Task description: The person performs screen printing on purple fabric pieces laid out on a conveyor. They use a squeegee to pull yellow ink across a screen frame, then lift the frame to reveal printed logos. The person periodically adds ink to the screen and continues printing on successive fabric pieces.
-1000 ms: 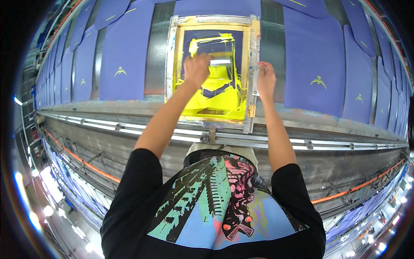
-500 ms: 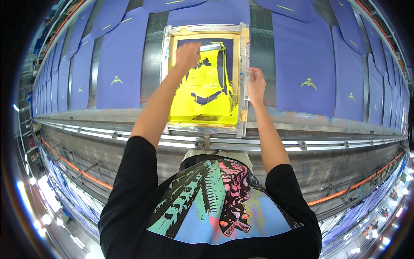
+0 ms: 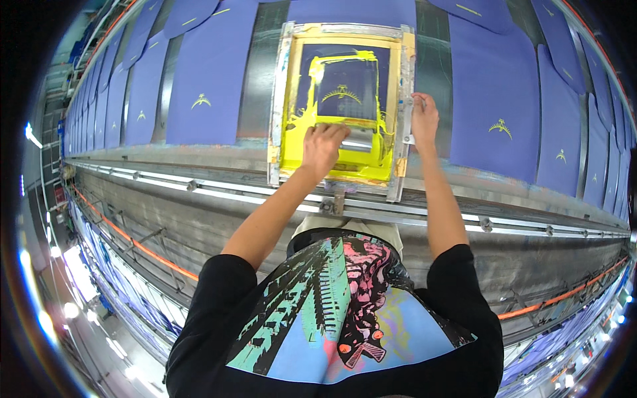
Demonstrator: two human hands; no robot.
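A printing screen frame [image 3: 407, 66] with worn, taped edges lies on a violet fabric piece in front of me. Fingers of my left hand [image 3: 321, 150] are wrapped round a squeegee [image 3: 359, 144] that rests on the mesh in the frame's near half. Bright yellow ink [image 3: 363, 171] pools at the near end and streaks up both sides. Beyond the squeegee, a curved crest design [image 3: 342, 94] shows through the scraped mesh. My right hand [image 3: 425, 121] is closed on the frame's right edge; its fingers partly hide the spot they grip.
Violet fabric panels [image 3: 494, 86] with small yellow crests lie in rows to both sides on a dark table [image 3: 265, 73]. A metal rail [image 3: 259, 198] with clamps runs along the table's near edge. An orange strip [image 3: 544, 306] and more panels stand behind me.
My left hand has drawn the squeegee from the far end of the screen toward me, baring the crest design. My right hand stays on the frame edge. The whole view has shifted slightly.
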